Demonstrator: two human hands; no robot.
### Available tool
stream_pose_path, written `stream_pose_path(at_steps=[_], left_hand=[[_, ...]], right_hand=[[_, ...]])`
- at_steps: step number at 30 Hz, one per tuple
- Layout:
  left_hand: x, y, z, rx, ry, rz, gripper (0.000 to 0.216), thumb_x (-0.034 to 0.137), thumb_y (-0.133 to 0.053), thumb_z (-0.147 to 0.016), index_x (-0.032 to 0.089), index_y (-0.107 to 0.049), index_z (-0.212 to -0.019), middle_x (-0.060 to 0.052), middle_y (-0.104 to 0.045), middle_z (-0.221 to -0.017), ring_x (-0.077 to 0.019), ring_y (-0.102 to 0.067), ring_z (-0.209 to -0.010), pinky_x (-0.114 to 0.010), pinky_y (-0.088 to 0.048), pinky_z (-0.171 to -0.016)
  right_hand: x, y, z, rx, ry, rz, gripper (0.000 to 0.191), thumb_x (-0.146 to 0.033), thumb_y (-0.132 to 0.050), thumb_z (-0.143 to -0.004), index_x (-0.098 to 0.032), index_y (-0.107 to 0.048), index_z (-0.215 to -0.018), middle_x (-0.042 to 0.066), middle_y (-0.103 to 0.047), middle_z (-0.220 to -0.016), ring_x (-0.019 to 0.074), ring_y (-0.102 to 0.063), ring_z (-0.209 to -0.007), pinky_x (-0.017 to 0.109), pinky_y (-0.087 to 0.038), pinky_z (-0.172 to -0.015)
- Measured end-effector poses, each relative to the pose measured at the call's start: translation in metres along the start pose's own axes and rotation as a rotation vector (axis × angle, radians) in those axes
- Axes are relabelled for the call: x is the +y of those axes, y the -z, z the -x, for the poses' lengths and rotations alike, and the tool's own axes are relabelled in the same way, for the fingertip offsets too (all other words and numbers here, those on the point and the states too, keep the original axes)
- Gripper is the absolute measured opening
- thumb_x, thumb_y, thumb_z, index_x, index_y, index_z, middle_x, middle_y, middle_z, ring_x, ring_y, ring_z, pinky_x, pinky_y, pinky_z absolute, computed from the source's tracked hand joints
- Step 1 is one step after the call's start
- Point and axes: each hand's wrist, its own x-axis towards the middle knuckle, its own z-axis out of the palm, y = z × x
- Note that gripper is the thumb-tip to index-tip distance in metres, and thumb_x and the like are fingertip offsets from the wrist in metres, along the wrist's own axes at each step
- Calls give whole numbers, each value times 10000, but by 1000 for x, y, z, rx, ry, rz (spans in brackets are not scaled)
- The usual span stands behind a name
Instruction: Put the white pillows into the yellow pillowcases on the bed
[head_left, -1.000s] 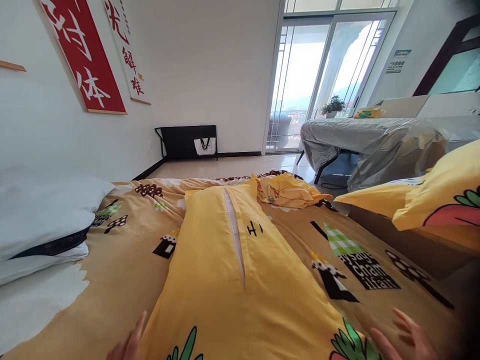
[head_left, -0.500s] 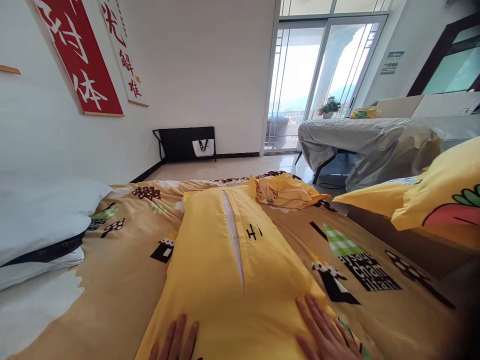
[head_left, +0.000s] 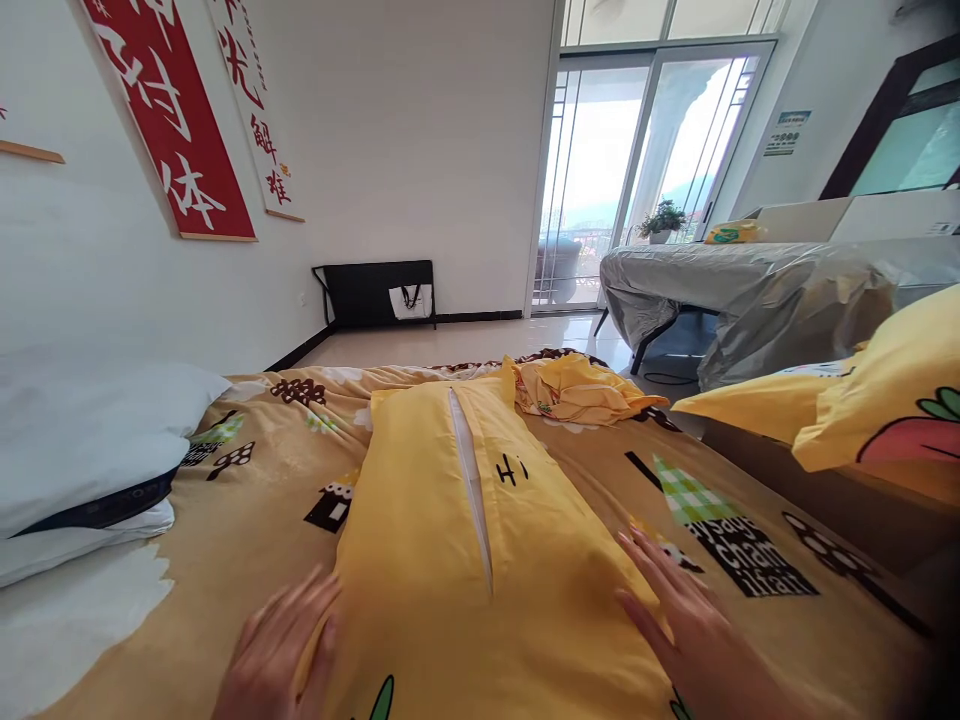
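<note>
A yellow pillow in its pillowcase [head_left: 420, 500] lies lengthwise before me on the patterned bedspread [head_left: 247, 540]. A slit down its middle gapes and shows white inside; "Hi" is printed to the right of it. My left hand [head_left: 281, 645] is at the pillow's left edge, fingers stretched out. On the opposite edge is my right hand [head_left: 675, 610], its fingers extended and thumb apart. Neither hand grips anything. Beyond the pillow's far right corner lies a crumpled yellow cloth [head_left: 585, 388].
White pillows [head_left: 97, 430] are stacked at the left. Yellow pillows [head_left: 885, 390], one with a carrot print, rest on a brown box [head_left: 810, 500] at the right. Behind them stands a plastic-covered table [head_left: 675, 265]. A black folded frame [head_left: 367, 290] leans against the far wall.
My left hand has moved left and forward from the pillow's near part to its left edge. My right hand has moved forward and outward to the right edge. The view has shifted slightly.
</note>
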Motion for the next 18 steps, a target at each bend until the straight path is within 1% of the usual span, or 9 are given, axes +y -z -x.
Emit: stream_pose_path(at_steps=[1, 3, 4, 6, 7, 9, 11, 14, 18], left_hand=[[12, -3, -28, 9, -80, 36, 370, 344, -425, -894, 234, -637, -1177, -49, -638, -1260, -215, -567, -1193, -352, -471, -976], [41, -20, -81, -50, -120, 53, 436, 259, -326, -930, 173, -526, -1308, -76, -535, -1381, -187, -473, -1290, -355, -423, -1032], [55, -33, -101, -71, -116, 48, 455, 232, -309, -931, 147, -484, -1343, -95, -492, -1416, -194, -434, -1322, -377, -396, -1057], [78, -65, -126, -115, -111, 43, 477, 205, -309, -933, 132, -418, -1392, -118, -402, -1475, -215, -354, -1373, -430, -339, -1094], [85, -82, -131, -136, -103, 36, 478, 209, -316, -936, 137, -409, -1399, -123, -391, -1481, -227, -347, -1376, -451, -337, -1090], [90, -113, -127, -147, -93, 6, 477, 242, -340, -939, 139, -415, -1398, -129, -386, -1482, -248, -340, -1379, -491, -310, -1097], [87, -132, -118, -130, -84, -16, 480, 282, -358, -939, 158, -420, -1398, -109, -384, -1486, -245, -330, -1384, -500, -286, -1109], [80, -140, -110, -109, -78, -22, 479, 315, -363, -941, 195, -415, -1403, -70, -383, -1492, -219, -327, -1386, -475, -285, -1113], [77, -134, -111, -105, -99, -25, 474, 305, -364, -944, 196, -416, -1403, -68, -380, -1493, -218, -332, -1383, -469, -290, -1108]], right_hand=[[-21, 5, -24, -11, 83, -26, 539, -470, -393, -917, -201, -475, -1378, 87, -463, -1426, 254, -438, -1312, 432, -425, -1039], [-62, 5, -65, -82, 244, -95, 539, -421, -371, -949, -189, -385, -1435, 81, -377, -1482, 223, -334, -1378, 414, -355, -1100], [-79, -3, -81, -103, 272, -113, 539, -414, -356, -958, -171, -375, -1440, 88, -352, -1494, 220, -309, -1390, 414, -342, -1108], [-102, -29, -101, -133, 235, -117, 532, -411, -363, -960, -145, -411, -1418, 113, -339, -1496, 247, -301, -1391, 439, -331, -1108], [-109, -46, -104, -152, 211, -106, 529, -400, -372, -958, -133, -418, -1413, 130, -350, -1487, 261, -321, -1381, 451, -340, -1097], [-115, -79, -100, -145, 168, -75, 512, -385, -377, -958, -126, -446, -1393, 145, -395, -1457, 274, -369, -1355, 466, -356, -1078], [-115, -104, -89, -84, 159, -49, 490, -380, -378, -959, -150, -463, -1384, 125, -406, -1453, 270, -378, -1350, 472, -340, -1083], [-114, -115, -76, -11, 183, -31, 467, -371, -376, -961, -181, -477, -1376, 97, -404, -1459, 256, -381, -1350, 455, -330, -1088], [-112, -106, -72, -14, 225, -30, 450, -357, -375, -960, -193, -495, -1361, 91, -422, -1449, 251, -410, -1331, 443, -361, -1060]])
